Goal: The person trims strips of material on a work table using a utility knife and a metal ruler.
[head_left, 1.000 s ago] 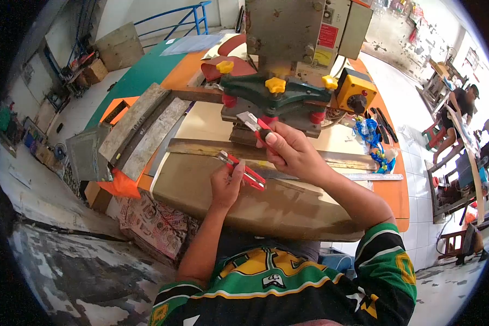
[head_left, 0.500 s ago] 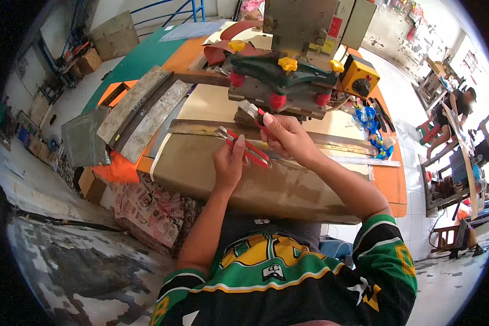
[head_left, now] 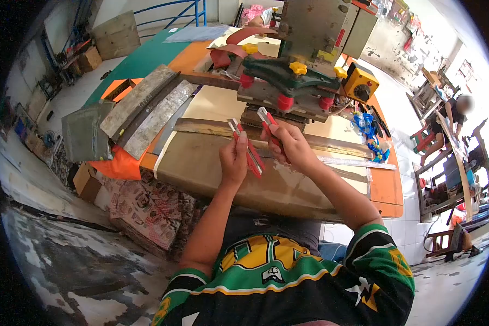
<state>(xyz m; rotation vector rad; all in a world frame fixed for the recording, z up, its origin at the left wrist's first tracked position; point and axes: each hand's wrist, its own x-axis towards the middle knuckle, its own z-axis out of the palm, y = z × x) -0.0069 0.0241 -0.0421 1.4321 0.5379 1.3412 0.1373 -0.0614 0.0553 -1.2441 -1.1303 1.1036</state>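
My left hand (head_left: 234, 158) is closed around a red tool with a silvery tip (head_left: 254, 158), which looks like a utility knife. Its tip points up and its red lower end slants down to the right. In my right hand (head_left: 292, 145) is a second red-handled tool with a flat metal tip (head_left: 264, 116), pointing up and left. The two tools are close but apart. Below them lies a brown, glossy sheet (head_left: 212, 163) over the table's front edge. Just beyond my hands stands a press with a dark green bracket (head_left: 288, 79) and yellow star knobs.
Metal bars (head_left: 141, 108) lie at the left on orange material. A yellow control box (head_left: 361, 84) sits beside the press. Blue plastic (head_left: 365, 126) and a metal ruler (head_left: 358, 164) are on the right. Another person (head_left: 445, 119) sits at a far-right bench.
The left tool has turned more upright and its tip has risen. The right tool has shifted slightly right and also points more upward. The view has shifted a little.
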